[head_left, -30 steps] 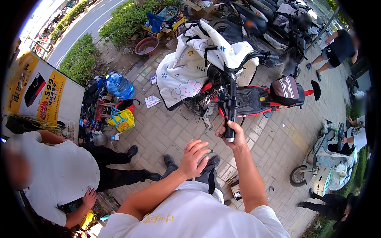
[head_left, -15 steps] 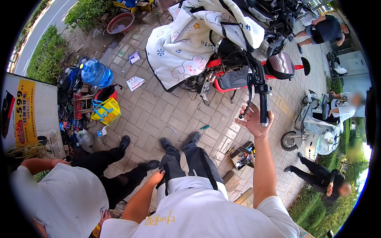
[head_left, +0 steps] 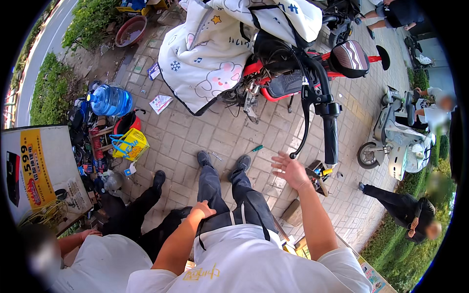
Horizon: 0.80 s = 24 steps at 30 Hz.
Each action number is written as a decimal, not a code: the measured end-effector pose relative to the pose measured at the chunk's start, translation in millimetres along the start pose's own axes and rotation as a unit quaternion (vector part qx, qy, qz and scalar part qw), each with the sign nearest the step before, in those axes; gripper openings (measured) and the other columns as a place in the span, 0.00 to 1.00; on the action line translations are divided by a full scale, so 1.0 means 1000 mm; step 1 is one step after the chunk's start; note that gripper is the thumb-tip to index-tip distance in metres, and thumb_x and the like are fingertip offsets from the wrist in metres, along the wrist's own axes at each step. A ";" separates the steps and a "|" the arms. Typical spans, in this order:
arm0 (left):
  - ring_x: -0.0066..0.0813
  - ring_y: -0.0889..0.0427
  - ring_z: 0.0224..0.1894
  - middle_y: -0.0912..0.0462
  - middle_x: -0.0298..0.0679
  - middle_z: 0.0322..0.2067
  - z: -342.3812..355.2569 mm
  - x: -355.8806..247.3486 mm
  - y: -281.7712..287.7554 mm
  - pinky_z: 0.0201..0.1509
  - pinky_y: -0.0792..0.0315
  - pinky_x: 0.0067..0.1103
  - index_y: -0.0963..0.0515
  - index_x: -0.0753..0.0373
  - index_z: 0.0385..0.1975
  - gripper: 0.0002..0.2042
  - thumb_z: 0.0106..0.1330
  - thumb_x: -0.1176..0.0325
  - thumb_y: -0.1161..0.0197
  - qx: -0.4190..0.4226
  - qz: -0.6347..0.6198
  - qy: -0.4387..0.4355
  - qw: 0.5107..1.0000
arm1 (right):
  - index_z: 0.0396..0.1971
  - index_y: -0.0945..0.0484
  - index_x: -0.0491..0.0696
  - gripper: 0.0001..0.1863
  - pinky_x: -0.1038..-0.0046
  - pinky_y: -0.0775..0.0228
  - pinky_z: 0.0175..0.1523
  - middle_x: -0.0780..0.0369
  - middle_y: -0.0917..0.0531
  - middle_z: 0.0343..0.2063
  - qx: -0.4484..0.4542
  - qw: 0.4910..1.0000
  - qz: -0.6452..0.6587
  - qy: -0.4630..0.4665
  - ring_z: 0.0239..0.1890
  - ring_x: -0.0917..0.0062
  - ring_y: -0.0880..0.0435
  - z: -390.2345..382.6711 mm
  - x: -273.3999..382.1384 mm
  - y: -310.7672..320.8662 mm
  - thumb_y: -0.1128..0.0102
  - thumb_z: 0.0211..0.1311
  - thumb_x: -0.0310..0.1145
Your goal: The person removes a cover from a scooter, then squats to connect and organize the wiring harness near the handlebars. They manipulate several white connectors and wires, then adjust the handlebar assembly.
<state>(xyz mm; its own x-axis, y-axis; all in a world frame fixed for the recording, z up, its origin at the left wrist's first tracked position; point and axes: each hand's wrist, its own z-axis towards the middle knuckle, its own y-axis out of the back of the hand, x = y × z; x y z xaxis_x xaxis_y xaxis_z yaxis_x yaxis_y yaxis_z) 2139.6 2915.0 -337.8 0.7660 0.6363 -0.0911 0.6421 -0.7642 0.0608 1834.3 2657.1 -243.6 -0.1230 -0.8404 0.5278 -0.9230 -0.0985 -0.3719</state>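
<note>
My right hand (head_left: 291, 172) is open with its fingers spread, just below the tip of a black brake lever (head_left: 304, 132) and apart from it. The lever sits beside the black handlebar grip (head_left: 331, 139) of a red electric scooter (head_left: 281, 93). A white padded cover (head_left: 205, 63) with cartoon prints drapes over the scooter's front. Against my dark trousers at the thigh rests my left hand (head_left: 202, 210), its fingers loosely extended and holding nothing that I can see.
A tool box (head_left: 317, 177) and a green-handled screwdriver (head_left: 257, 148) lie on the paving. To the left are a co-worker (head_left: 105, 263), a yellow bag (head_left: 131, 144), a blue water jug (head_left: 111, 100) and a sign board (head_left: 41, 171). A pale scooter (head_left: 400, 136) stands at right.
My right hand has come off the handlebar grip and dropped down and left. My left hand has shifted slightly along my thigh. The view has moved, and the handlebar appears nearer.
</note>
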 end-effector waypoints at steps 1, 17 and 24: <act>0.48 0.34 0.65 0.37 0.52 0.65 -0.007 -0.004 -0.002 0.65 0.35 0.35 0.38 0.60 0.65 0.41 0.52 0.44 0.38 0.028 0.040 -0.005 0.999 | 0.59 0.32 0.41 0.37 0.58 0.31 0.56 0.52 0.24 0.55 -0.081 0.977 -0.187 -0.068 0.52 0.64 0.22 0.004 -0.037 0.008 0.44 0.62 0.58; 0.56 0.29 0.58 0.28 0.59 0.57 0.022 0.061 0.114 0.63 0.37 0.36 0.33 0.70 0.60 0.34 0.66 0.44 0.47 -0.035 0.013 -0.127 0.991 | 0.34 0.17 0.45 0.14 0.62 0.27 0.41 0.55 0.16 0.29 -0.092 0.893 -0.427 -0.104 0.35 0.63 0.17 -0.058 -0.229 0.029 0.38 0.53 0.39; 0.53 0.29 0.60 0.28 0.60 0.57 0.030 0.008 0.222 0.63 0.36 0.35 0.31 0.72 0.58 0.34 0.67 0.44 0.49 -0.209 0.073 -0.223 0.949 | 0.34 0.17 0.44 0.16 0.65 0.26 0.35 0.57 0.16 0.26 -0.202 0.931 -0.301 0.036 0.28 0.69 0.17 -0.044 -0.200 0.029 0.40 0.56 0.42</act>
<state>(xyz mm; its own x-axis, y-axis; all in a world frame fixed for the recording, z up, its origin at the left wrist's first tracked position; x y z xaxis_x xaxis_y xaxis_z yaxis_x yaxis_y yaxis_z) 2287.4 2747.2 -354.5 0.8179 0.3484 -0.4579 0.5584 -0.6728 0.4854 1816.1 2845.9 -326.5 0.4500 -0.6581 0.6037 -0.8929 -0.3187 0.3181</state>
